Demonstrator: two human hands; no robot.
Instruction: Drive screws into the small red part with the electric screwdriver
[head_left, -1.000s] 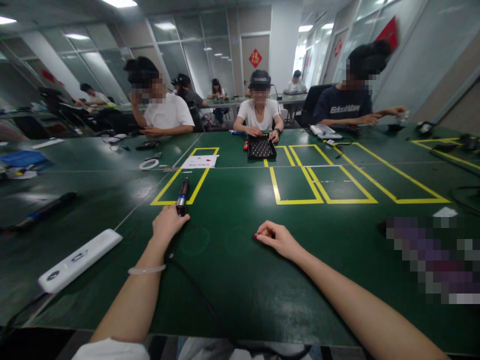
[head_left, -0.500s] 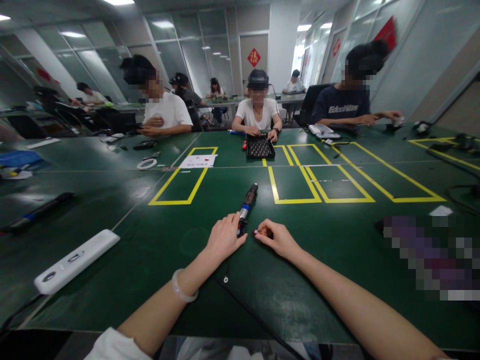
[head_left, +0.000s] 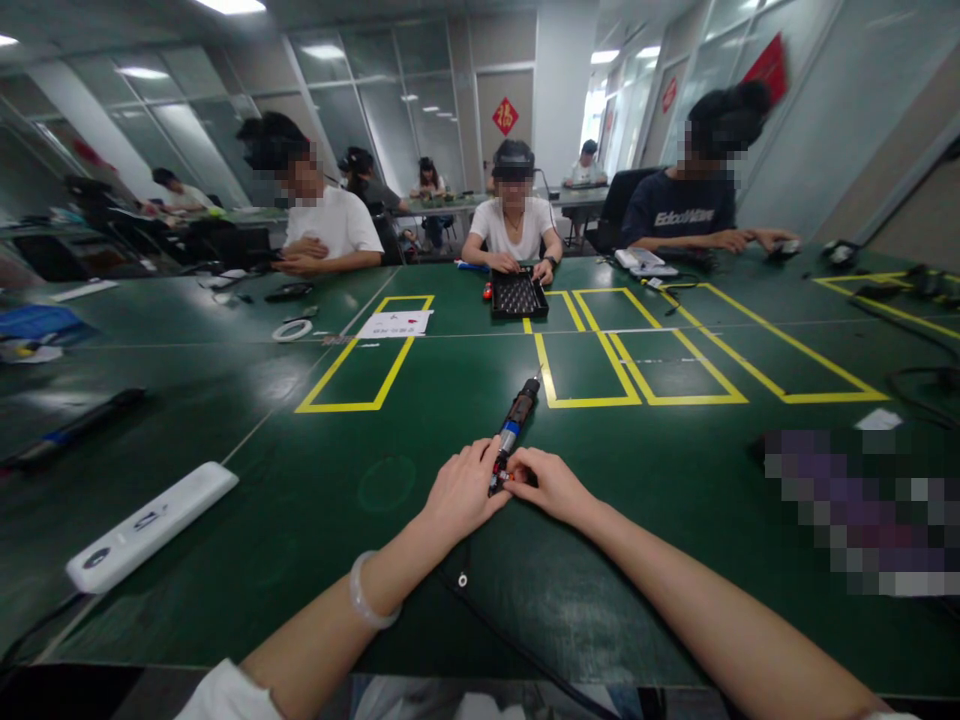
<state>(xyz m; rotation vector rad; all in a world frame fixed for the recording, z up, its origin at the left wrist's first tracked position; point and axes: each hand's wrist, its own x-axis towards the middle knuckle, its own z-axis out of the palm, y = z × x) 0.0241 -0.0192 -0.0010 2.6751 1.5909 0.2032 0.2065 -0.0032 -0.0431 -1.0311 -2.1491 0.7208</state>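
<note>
Holding driver (head_left: 520, 405) by rear end in left hand (head_left: 463, 490), over desk (head_left: 322, 465); pinching small red part (head_left: 517, 475) in right hand (head_left: 553, 485), fingers narrow, just beside that end. Judged step: fitting or adjusting there; calling next for fine alignment. Read: "福" on red sign (head_left: 505, 115); only "Ed…" on dark shirt (head_left: 682, 212).

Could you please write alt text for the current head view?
A person's left hand grips a slim cylindrical tool at a green table while the right hand holds a small reddish piece at the tool's near end. Three people sit opposite.
</note>
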